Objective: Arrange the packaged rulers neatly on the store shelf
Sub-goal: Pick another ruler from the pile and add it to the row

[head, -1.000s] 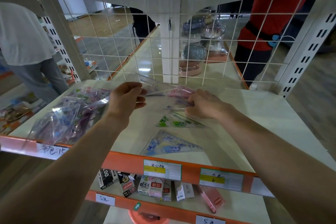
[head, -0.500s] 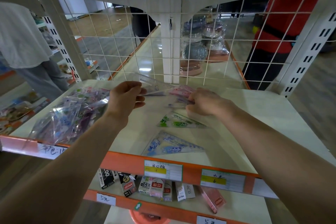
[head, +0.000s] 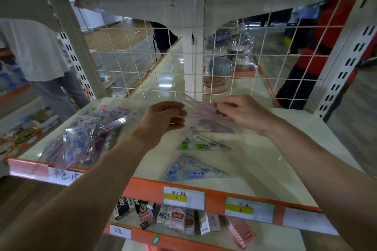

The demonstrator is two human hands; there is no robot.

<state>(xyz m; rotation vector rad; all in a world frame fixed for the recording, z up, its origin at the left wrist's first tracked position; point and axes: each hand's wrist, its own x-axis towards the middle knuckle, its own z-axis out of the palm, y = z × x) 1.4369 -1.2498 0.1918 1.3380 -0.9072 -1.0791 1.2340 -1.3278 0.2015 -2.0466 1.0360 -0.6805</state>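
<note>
A pink packaged triangle ruler (head: 201,109) hangs between my two hands above the cream shelf (head: 285,149). My left hand (head: 163,118) pinches its left end and my right hand (head: 242,112) pinches its right end. Under it lies a purple packaged ruler (head: 212,126). A green one (head: 202,143) lies closer to me, and a blue one (head: 193,171) lies at the shelf's front edge. A loose heap of packaged rulers (head: 85,134) covers the shelf's left part.
A white wire grid (head: 142,63) closes the shelf's back, with a post (head: 192,57) in its middle. The orange front rail (head: 146,189) carries price tags. Small boxes (head: 173,218) stand on the lower shelf. People stand behind the shelving at left and right.
The view has tilted down a little. My hands have stayed on the pink packaged ruler, which sits slightly nearer the grid.
</note>
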